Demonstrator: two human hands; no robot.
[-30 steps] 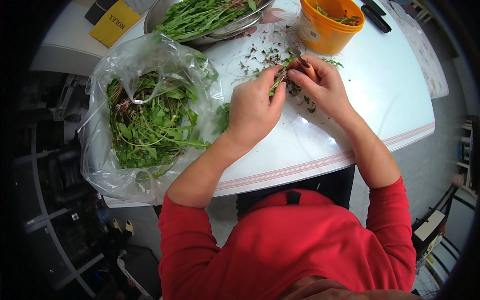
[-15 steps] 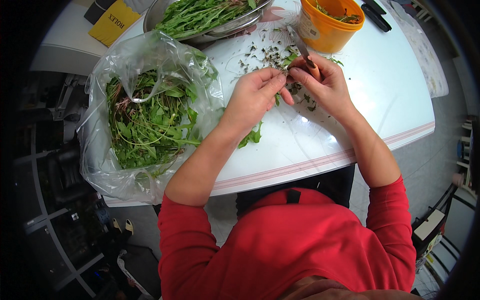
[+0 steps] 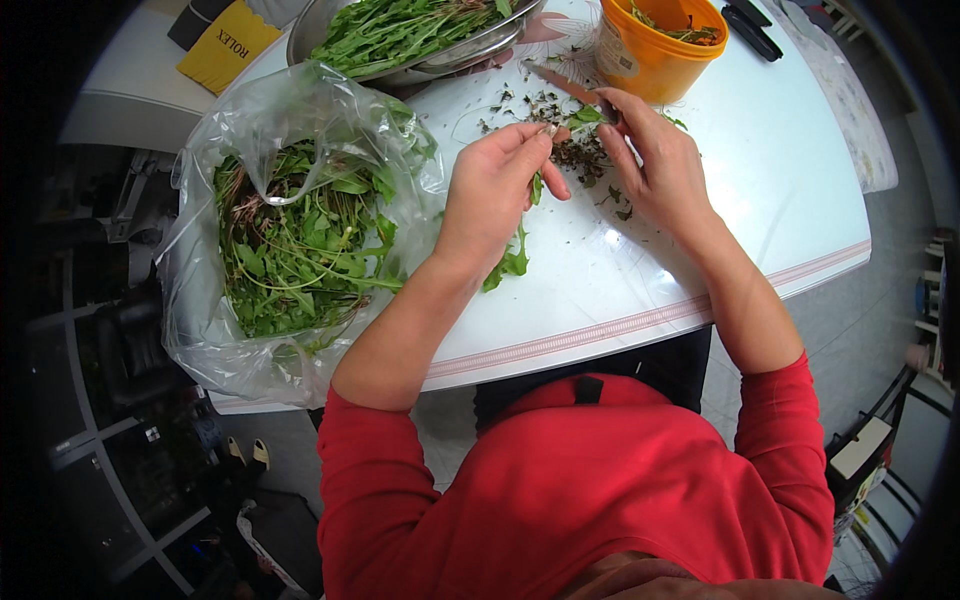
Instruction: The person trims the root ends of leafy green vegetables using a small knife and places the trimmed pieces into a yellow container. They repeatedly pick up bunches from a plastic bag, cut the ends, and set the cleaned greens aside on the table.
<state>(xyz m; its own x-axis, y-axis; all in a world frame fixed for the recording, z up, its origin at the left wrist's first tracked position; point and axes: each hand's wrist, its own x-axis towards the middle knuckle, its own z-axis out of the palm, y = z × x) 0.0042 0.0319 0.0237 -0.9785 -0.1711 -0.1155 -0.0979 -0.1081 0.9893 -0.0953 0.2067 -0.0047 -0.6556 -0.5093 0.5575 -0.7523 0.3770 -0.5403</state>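
My left hand [image 3: 497,185] is closed, thumb against fingers, on a leafy green plant [image 3: 512,262]. Its jagged leaves hang below the palm, and a pale stem end pokes out at my fingertips. In my right hand [image 3: 655,160] I hold a small knife [image 3: 562,84], its blade pointing up and to the left, away from my left hand; most of the handle is hidden by the fingers. Dark trimmings and bits of leaf [image 3: 580,157] lie scattered on the white table [image 3: 560,320] beneath and beyond both hands.
To the left, a clear plastic bag [image 3: 190,300] gapes around a heap of greens [image 3: 310,250]. A metal basin [image 3: 490,48] at the back holds more greens. An orange bucket [image 3: 645,75] with plant scraps stands beyond my right hand, near a black object [image 3: 752,35].
My hands have drawn apart. The right hand has turned the knife so its blade lies flatter, pointing left, and the left hand has shifted slightly left with the plant.
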